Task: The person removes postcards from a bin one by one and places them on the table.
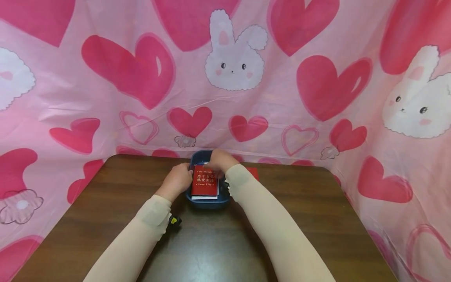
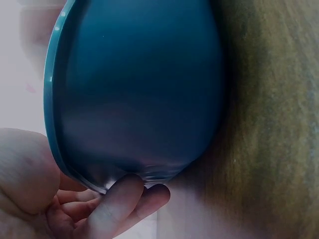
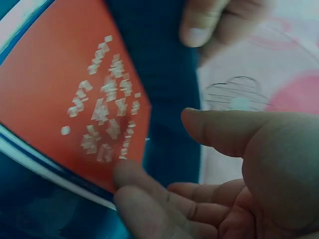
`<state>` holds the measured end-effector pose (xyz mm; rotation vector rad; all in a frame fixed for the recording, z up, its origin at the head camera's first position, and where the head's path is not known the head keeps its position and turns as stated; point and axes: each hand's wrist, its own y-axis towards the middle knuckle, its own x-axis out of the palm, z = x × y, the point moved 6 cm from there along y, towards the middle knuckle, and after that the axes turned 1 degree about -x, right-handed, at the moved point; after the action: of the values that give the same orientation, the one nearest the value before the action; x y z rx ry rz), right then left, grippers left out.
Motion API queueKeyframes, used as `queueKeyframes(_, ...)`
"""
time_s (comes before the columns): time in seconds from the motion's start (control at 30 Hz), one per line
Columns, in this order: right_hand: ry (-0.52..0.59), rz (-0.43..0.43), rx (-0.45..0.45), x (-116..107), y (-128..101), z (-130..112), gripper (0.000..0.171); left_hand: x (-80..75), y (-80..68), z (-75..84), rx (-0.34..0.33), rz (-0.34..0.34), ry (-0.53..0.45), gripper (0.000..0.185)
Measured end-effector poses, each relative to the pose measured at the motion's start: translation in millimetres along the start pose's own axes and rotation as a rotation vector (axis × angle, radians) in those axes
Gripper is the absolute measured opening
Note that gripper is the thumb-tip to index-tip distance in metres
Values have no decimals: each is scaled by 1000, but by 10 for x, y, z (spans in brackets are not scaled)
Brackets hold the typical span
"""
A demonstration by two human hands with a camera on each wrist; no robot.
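Two hands: both at the blue tub (image 1: 208, 203), past the sleeved forearms.
Left hand (image 1: 177, 181): fingers curled on the tub's left rim, steadying it.
Right hand (image 1: 219, 161): fingers pinch the top edge of the red booklet (image 1: 204, 184).
Booklet: lies on top inside the tub, between the hands.
Progress: judged almost seated, still gripped; letting go is left.
Beyond right hand: another red item (image 1: 253, 173), on the brown table (image 1: 299, 211).

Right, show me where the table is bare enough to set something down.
Bare wood of the table lies left of the left hand and right of the right hand. It is crowded mid-back: the blue bin with its red booklet.
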<state>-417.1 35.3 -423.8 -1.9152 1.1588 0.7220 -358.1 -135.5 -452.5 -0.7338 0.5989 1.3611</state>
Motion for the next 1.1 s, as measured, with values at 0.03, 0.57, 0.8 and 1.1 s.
queueKeyframes(0.03, -32, 3, 11, 21, 15, 3, 39, 2, 2, 5, 4, 2, 3, 47)
queueKeyframes(0.57, -131, 67, 33, 184, -34, 55, 46, -11, 15, 18, 28, 45, 54, 44)
queueKeyframes(0.8, -104, 122, -5, 26, -78, 40, 38, -2, 23, 9, 12, 29, 34, 47)
queueKeyframes(1.1, 144, 109, -61, -106, -14, 110, 34, -2, 24, 18, 17, 36, 47, 46)
